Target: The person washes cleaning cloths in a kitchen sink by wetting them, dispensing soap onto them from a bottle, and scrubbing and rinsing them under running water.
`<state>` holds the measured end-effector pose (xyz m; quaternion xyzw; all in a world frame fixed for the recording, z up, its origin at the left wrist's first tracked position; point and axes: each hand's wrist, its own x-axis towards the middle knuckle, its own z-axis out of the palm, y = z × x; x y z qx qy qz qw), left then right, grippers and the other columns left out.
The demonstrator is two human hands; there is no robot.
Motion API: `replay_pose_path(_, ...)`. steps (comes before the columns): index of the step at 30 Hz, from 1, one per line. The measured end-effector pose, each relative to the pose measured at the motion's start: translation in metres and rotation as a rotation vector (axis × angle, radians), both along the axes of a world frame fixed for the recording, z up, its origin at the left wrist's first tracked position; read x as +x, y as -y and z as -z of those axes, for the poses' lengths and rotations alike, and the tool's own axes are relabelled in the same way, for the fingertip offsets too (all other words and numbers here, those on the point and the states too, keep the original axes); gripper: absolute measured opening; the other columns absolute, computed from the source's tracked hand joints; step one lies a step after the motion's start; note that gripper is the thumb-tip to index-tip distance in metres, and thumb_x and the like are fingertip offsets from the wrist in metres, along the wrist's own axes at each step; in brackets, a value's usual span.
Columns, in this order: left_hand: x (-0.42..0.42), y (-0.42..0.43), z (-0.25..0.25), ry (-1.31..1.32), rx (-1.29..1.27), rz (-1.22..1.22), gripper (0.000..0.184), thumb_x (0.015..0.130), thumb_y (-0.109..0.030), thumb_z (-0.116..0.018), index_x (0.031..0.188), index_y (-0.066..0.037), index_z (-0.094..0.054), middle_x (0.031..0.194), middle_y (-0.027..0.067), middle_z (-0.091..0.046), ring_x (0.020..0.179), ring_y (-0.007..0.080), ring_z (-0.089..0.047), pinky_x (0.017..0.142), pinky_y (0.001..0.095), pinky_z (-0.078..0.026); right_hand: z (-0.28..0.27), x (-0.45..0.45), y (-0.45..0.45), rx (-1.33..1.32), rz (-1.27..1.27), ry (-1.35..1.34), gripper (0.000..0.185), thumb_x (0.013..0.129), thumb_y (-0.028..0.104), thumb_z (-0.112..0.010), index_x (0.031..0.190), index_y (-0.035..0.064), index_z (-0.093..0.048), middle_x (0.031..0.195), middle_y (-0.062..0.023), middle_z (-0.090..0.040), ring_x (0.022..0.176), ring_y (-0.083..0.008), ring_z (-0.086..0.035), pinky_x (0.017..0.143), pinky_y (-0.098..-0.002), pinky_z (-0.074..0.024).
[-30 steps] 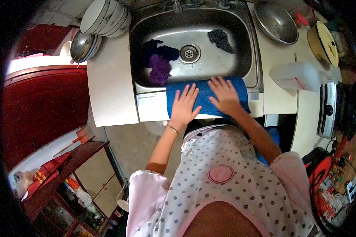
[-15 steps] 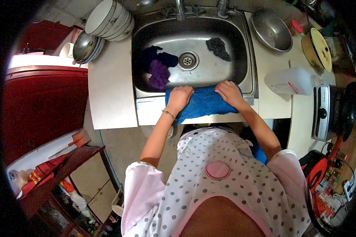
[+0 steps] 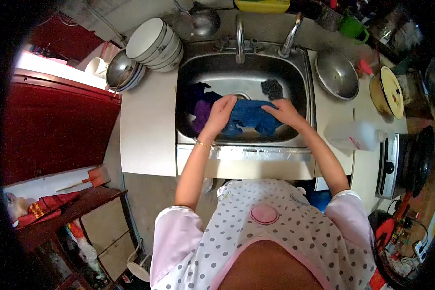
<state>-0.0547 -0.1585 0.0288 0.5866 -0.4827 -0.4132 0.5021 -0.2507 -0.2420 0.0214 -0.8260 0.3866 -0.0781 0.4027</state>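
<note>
A blue cloth (image 3: 253, 115) is stretched between my two hands over the front part of the steel sink (image 3: 217, 72). My left hand (image 3: 221, 113) is closed on the cloth's left end, and my right hand (image 3: 282, 113) grips its right end. The cloth's lower edge hangs unevenly. Close to my left hand, a purple cloth (image 3: 201, 116) and a dark cloth (image 3: 194, 94) lie in the sink's left side. A dark scouring pad (image 3: 272, 89) rests behind my right hand. The drain is partly covered by the blue cloth.
Stacked bowls (image 3: 152, 46) stand left of the sink, and a metal basin (image 3: 337, 75) is on its right. Behind are two faucets (image 3: 239, 41). A plastic jug (image 3: 350, 134), a yellow-lidded pot (image 3: 390, 92) and a stove (image 3: 387, 166) are at the right.
The hands lay flat on the blue cloth at the counter's front edge, then gripped it. Now they have lifted it forward over the sink. The camera view has tilted up.
</note>
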Motion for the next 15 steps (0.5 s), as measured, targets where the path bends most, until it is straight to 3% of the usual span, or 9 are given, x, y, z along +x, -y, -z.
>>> replay_pose_path(1, -0.007, 0.011, -0.002, -0.248, 0.018, -0.051, 0.025, 0.079, -0.02, -0.044, 0.068, 0.002, -0.046, 0.058, -0.0031, -0.042, 0.055, 0.0045, -0.033, 0.05, 0.0198, -0.032, 0.006, 0.007, 0.003, -0.014, -0.003, 0.001, 0.042, 0.07, 0.041, -0.049, 0.068, -0.0004, -0.054, 0.057, -0.0102, -0.054, 0.049, -0.0191, -0.051, 0.05, -0.0301, -0.0388)
replay_pose_path(4, -0.037, 0.044, 0.019, -0.316, 0.105, -0.384, 0.034, 0.079, -0.023, -0.043, 0.056, 0.002, -0.046, 0.052, -0.0009, -0.042, 0.051, 0.0063, -0.035, 0.046, 0.0229, -0.031, -0.011, 0.053, -0.01, 0.802, 0.619, 0.99, 0.029, 0.078, 0.033, -0.043, 0.067, 0.0093, -0.053, 0.058, 0.0033, -0.049, 0.049, -0.0076, -0.044, 0.049, -0.0209, -0.0362)
replay_pose_path(5, -0.044, 0.056, 0.045, -0.331, 0.22, -0.492, 0.037, 0.079, -0.024, -0.042, 0.053, 0.003, -0.045, 0.05, 0.0021, -0.043, 0.05, 0.0074, -0.036, 0.046, 0.025, -0.031, 0.015, 0.07, -0.006, 0.717, 0.809, 0.953, 0.029, 0.079, 0.031, -0.041, 0.063, 0.0083, -0.051, 0.057, 0.0016, -0.048, 0.049, -0.0076, -0.043, 0.049, -0.0211, -0.0361)
replay_pose_path(7, -0.055, 0.061, 0.058, -0.206, 0.125, -0.528, 0.034, 0.079, -0.023, -0.041, 0.061, 0.005, -0.047, 0.054, 0.0032, -0.047, 0.051, 0.0095, -0.036, 0.048, 0.026, -0.033, 0.049, 0.083, 0.01, 0.331, 0.703, 0.546, 0.028, 0.079, 0.03, -0.04, 0.068, 0.0069, -0.05, 0.063, -0.001, -0.048, 0.054, -0.008, -0.044, 0.05, -0.0213, -0.036)
replay_pose_path(9, -0.064, 0.058, 0.03, 0.191, 0.032, -0.442, 0.035, 0.08, -0.021, -0.039, 0.058, 0.007, -0.043, 0.046, 0.0071, -0.044, 0.047, 0.0111, -0.034, 0.044, 0.0291, -0.032, 0.105, 0.091, 0.036, 0.25, 0.779, 0.8, 0.028, 0.08, 0.028, -0.036, 0.074, 0.0018, -0.044, 0.064, -0.0063, -0.047, 0.059, -0.0152, -0.044, 0.056, -0.0287, -0.037)
replay_pose_path(10, -0.061, 0.064, 0.03, 0.151, 0.021, -0.473, 0.035, 0.08, -0.021, -0.038, 0.058, 0.006, -0.043, 0.045, 0.0076, -0.042, 0.046, 0.0116, -0.033, 0.043, 0.0296, -0.032, 0.075, 0.085, 0.03, 0.575, 0.655, 0.82, 0.029, 0.079, 0.028, -0.036, 0.085, 0.0005, -0.042, 0.074, -0.0091, -0.046, 0.068, -0.0177, -0.045, 0.063, -0.0315, -0.0369)
replay_pose_path(11, -0.057, 0.07, 0.032, 0.115, 0.012, -0.502, 0.036, 0.08, -0.021, -0.038, 0.057, 0.006, -0.044, 0.043, 0.0082, -0.041, 0.044, 0.0121, -0.033, 0.042, 0.0301, -0.031, 0.07, 0.089, 0.016, 0.582, 0.658, 0.817, 0.029, 0.079, 0.028, -0.036, 0.085, 0.0005, -0.042, 0.074, -0.0091, -0.046, 0.068, -0.0177, -0.045, 0.063, -0.0315, -0.0369)
replay_pose_path(13, -0.038, 0.086, 0.047, -0.102, 0.052, -0.57, 0.04, 0.079, -0.027, -0.039, 0.055, 0.005, -0.046, 0.05, 0.0196, -0.045, 0.041, 0.0266, -0.041, 0.044, 0.0338, -0.033, 0.064, 0.102, 0.001, 0.048, 0.589, 0.509, 0.03, 0.078, 0.029, -0.038, 0.089, 0.0018, -0.044, 0.076, -0.0111, -0.046, 0.071, -0.0191, -0.046, 0.068, -0.0304, -0.0364)
replay_pose_path(15, -0.049, 0.085, 0.058, -0.064, 0.09, -0.551, 0.038, 0.079, -0.024, -0.037, 0.056, 0.004, -0.048, 0.05, 0.0194, -0.046, 0.043, 0.0283, -0.045, 0.043, 0.0332, -0.033, 0.064, 0.095, 0.017, 0.186, 0.605, 0.508, 0.035, 0.078, 0.032, -0.037, 0.096, 0.0032, -0.045, 0.084, -0.0124, -0.048, 0.073, -0.0203, -0.048, 0.07, -0.0301, -0.0365)
